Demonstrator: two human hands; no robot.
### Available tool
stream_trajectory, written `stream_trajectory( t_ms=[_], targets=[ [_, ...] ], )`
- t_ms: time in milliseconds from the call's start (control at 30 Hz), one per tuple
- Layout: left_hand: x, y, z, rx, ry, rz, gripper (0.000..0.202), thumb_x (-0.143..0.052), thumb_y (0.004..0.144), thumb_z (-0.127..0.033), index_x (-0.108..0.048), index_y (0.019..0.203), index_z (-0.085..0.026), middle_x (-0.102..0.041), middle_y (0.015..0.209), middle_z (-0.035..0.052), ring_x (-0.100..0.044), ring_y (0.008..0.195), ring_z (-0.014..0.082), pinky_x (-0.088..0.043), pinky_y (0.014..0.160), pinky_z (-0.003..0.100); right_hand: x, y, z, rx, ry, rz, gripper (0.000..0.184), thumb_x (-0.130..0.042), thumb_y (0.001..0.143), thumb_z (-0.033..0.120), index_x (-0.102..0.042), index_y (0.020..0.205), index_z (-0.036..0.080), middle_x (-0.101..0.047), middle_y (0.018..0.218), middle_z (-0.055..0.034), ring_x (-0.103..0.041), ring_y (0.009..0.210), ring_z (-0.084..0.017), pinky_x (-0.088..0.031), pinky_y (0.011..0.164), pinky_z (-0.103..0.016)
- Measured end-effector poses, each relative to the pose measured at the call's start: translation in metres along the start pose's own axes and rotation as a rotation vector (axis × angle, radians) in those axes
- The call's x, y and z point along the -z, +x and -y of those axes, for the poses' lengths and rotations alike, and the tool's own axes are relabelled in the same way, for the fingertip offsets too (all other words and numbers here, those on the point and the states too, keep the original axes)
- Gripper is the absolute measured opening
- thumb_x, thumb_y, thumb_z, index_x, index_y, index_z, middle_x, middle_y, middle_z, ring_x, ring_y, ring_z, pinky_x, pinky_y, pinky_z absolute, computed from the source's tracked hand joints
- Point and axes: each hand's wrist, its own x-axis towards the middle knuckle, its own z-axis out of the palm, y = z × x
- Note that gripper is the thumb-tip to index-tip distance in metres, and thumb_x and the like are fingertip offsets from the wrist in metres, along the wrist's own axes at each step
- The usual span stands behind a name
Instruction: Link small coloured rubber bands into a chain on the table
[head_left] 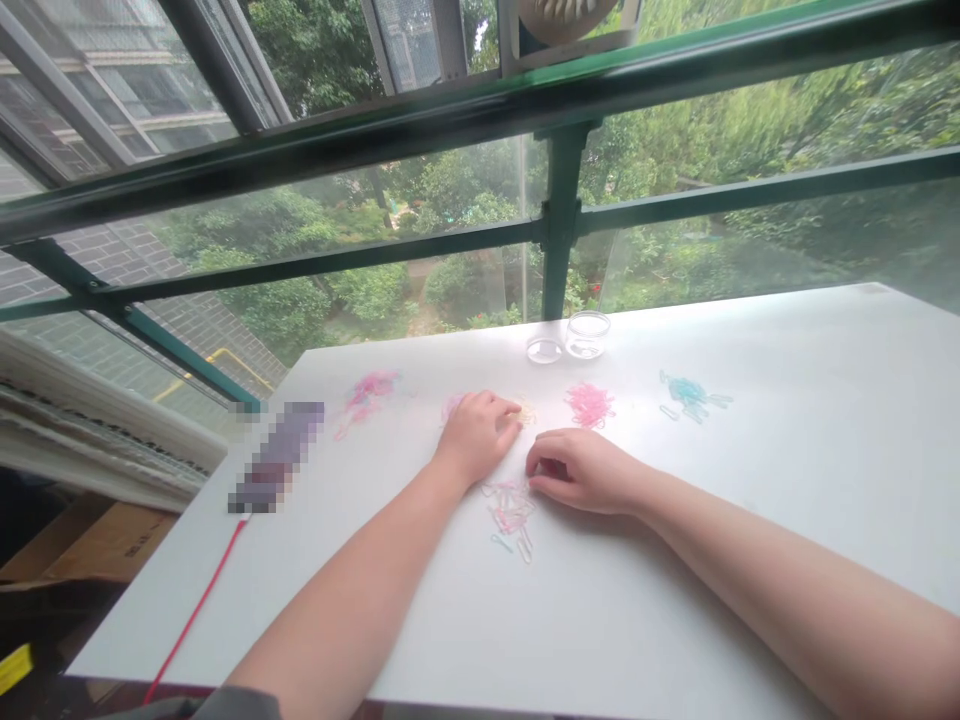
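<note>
My left hand (476,436) rests over a small pile of pale yellow clips (528,412), thumb and forefinger slightly apart and the other fingers bent. Partly hidden behind it lies a light purple pile (451,406). My right hand (585,470) is curled, with thumb and forefinger close together beside a loose mixed heap of pink, clear and green loop-shaped plastic clips (511,512). Whatever its fingertips hold is too small to make out. Beyond the hands sit a bright pink pile (589,404) and, farther right, a teal pile (690,394).
Two clear round containers (587,336), one shallower, stand at the far edge of the white table (810,450). A mixed pink and blue pile (373,390) lies at left. Nearby is a pixelated dark device (277,460) with a red cable (196,608). Green-railed windows border the table.
</note>
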Motion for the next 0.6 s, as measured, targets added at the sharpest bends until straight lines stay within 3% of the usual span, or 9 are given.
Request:
stream_trajectory(
  t_ms=[600],
  targets=[
    [0.0008, 0.003, 0.007, 0.068, -0.096, -0.072, 0.019, -0.051, 0.082, -0.033, -0.068, 0.087, -0.026, -0.07, 0.091, -0.0017, -0.059, 0.083, 0.0116, -0.044, 0.089, 0.031, -0.0002, 0.0009, 0.0001, 0.003, 0.003, -0.019, 0.012, -0.053, 0.076, 0.027, -0.062, 0.08, 0.02, -0.059, 0.072, 0.0016, -0.044, 0.063, -0.006, -0.033, 0.063, -0.019]
  ],
)
